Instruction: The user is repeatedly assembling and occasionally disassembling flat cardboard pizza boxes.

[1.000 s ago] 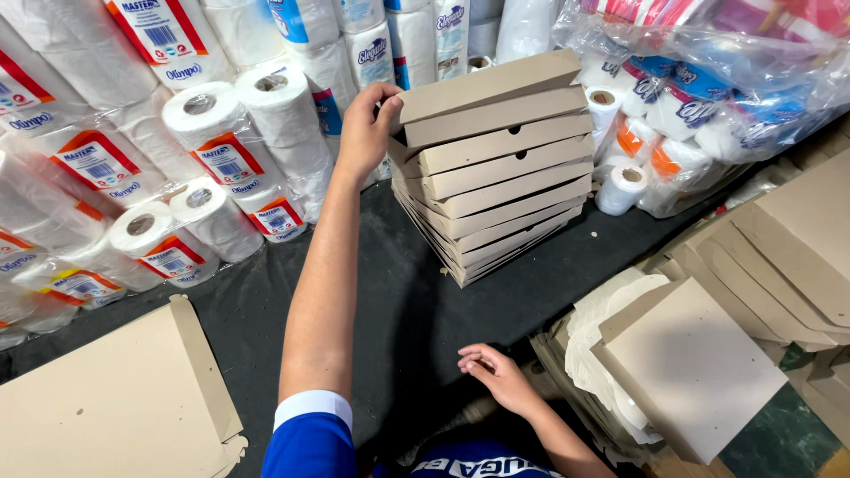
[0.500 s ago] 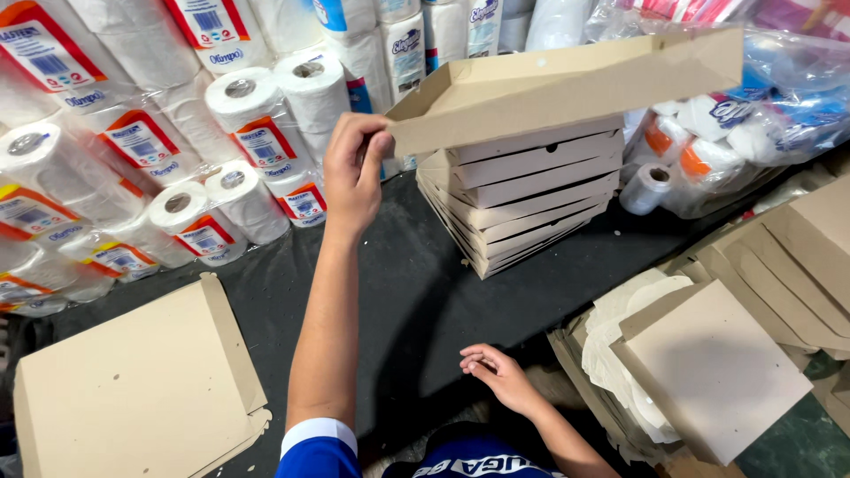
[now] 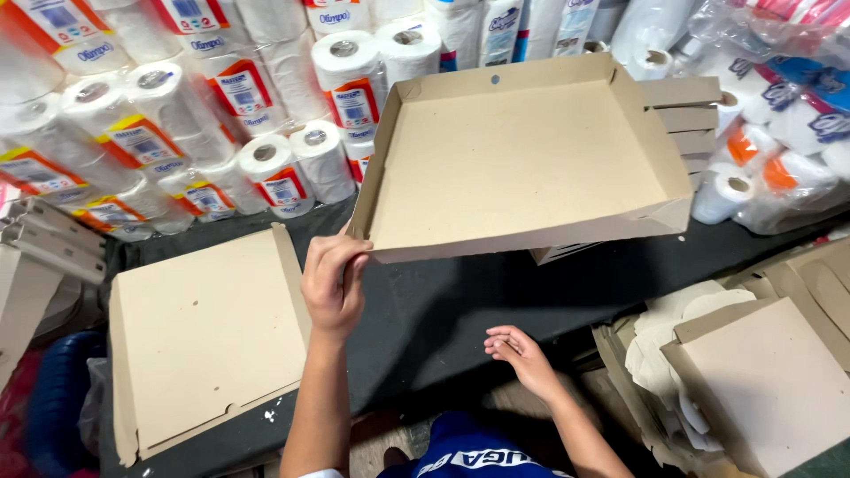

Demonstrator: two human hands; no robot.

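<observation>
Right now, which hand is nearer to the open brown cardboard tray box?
Left. The left hand grips the open brown cardboard tray box at its near corner; the right hand rests below it, apart.

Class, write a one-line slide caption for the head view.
Left hand lifts an open cardboard tray above a dark table; right hand rests empty.

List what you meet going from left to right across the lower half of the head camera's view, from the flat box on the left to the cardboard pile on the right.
Flat closed cardboard box → left hand gripping the open tray's corner → right hand resting at the table edge → stack of flat cardboard sheets.
</observation>
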